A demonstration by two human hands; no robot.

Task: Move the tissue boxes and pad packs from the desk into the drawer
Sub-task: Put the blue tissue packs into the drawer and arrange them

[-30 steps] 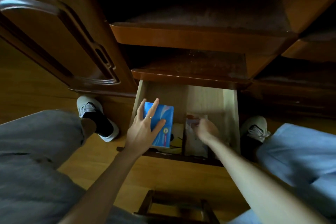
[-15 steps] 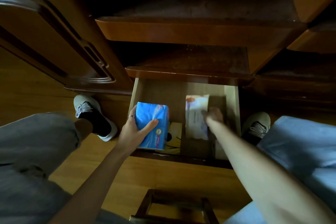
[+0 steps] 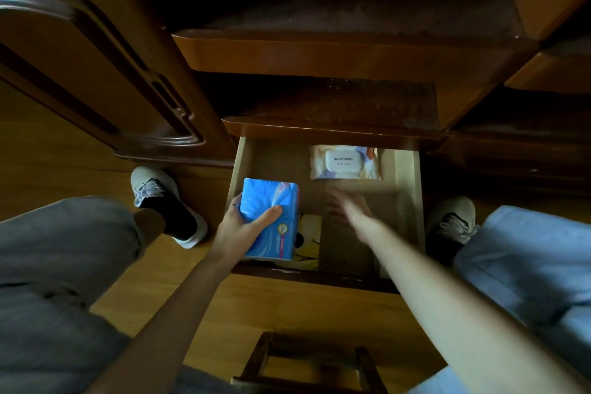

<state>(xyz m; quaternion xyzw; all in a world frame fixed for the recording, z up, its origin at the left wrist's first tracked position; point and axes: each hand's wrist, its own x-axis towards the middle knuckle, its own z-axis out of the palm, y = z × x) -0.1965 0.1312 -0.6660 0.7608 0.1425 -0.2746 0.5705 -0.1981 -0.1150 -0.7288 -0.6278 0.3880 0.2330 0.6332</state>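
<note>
Drawer (image 3: 407, 169) of pale wood open under a dark, glossy wooden desk (image 3: 319, 54).
Left hand (image 3: 246, 227) grips a blue tissue pack (image 3: 271, 217) over its left side; blurred right hand (image 3: 348, 205), grip unclear; white wipes pack (image 3: 343, 161) lies at the back.

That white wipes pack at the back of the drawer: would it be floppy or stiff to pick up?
Probably floppy: the white wipes pack looks like a soft film pouch with crimped edges. Its hard-looking flap on top may stiffen the middle. Lying flat on the drawer floor, it seems unlikely to roll or tip.
</note>
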